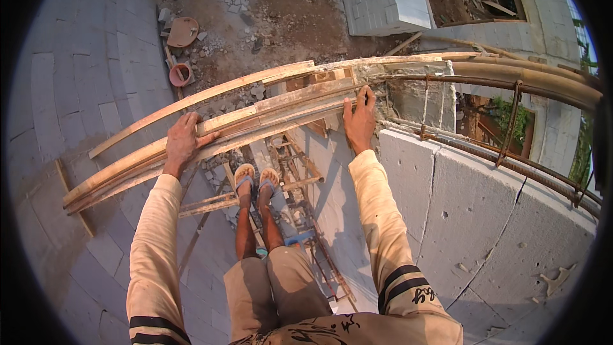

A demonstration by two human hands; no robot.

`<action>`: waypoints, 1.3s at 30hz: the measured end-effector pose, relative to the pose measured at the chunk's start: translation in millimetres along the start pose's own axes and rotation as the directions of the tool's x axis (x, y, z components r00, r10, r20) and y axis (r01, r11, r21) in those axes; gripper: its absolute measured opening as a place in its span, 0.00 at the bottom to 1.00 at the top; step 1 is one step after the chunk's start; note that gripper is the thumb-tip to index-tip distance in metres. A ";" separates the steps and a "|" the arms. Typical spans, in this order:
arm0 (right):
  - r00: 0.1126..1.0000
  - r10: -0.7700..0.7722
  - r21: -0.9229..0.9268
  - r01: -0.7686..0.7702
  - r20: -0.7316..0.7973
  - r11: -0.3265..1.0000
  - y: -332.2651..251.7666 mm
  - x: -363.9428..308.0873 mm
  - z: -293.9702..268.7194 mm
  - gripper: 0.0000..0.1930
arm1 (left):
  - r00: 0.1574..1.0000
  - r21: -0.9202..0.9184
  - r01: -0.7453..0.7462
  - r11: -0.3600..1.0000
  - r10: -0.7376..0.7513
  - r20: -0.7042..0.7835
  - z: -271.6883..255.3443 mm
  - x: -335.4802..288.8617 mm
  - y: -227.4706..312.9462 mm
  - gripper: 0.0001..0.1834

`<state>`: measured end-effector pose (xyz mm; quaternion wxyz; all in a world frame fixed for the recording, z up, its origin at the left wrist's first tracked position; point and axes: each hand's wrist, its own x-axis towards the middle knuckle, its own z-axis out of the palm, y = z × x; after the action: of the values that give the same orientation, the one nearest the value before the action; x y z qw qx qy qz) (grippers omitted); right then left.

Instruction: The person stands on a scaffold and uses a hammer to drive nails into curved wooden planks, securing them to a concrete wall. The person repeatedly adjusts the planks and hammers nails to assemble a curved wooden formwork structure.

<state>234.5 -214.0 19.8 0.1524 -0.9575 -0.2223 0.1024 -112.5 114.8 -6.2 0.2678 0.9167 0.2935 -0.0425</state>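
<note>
A long wooden formwork board [281, 103], built of stacked strips, spans in front of me from the lower left toward the block wall. My left hand [184, 143] is closed over its upper edge, thumb stretched along the wood. Near the board's right end my right hand [361, 120] grips the edge, fingers pointing up, close to a grey concrete column end [415, 99]. Just beyond runs a thinner, separate wooden strip [211, 94], roughly parallel to the board. The undersides of both hands are hidden.
My sandalled feet [244, 176] stand on a narrow wooden support high above ground. Rusty rebar [504, 161] lies along the white block wall [472, 211] at right. Below are a round bucket [181, 75], a tan basin [183, 32], rubble and a block stack [383, 0].
</note>
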 end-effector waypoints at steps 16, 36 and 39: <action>0.931 -0.236 -0.006 0.244 -0.278 0.970 -50.6 -38.7 -119.3 0.28 | 0.983 -0.006 -0.150 0.989 0.148 -0.108 -6.9 -0.9 4.4 0.30; 0.968 -0.180 -0.251 0.134 -0.173 0.959 -30.0 -10.8 -175.5 0.38 | 0.992 -0.254 -0.118 0.960 0.124 0.008 -33.3 7.6 118.2 0.16; 0.973 -0.172 -0.243 0.132 -0.153 0.961 -27.5 -10.4 -176.3 0.40 | 0.989 -0.267 -0.151 0.952 0.147 -0.036 -55.5 4.6 124.9 0.14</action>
<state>261.0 -238.6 194.9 0.0659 -0.9540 -0.2919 -0.0194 -43.1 60.3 98.3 0.3897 0.8917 0.2288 0.0251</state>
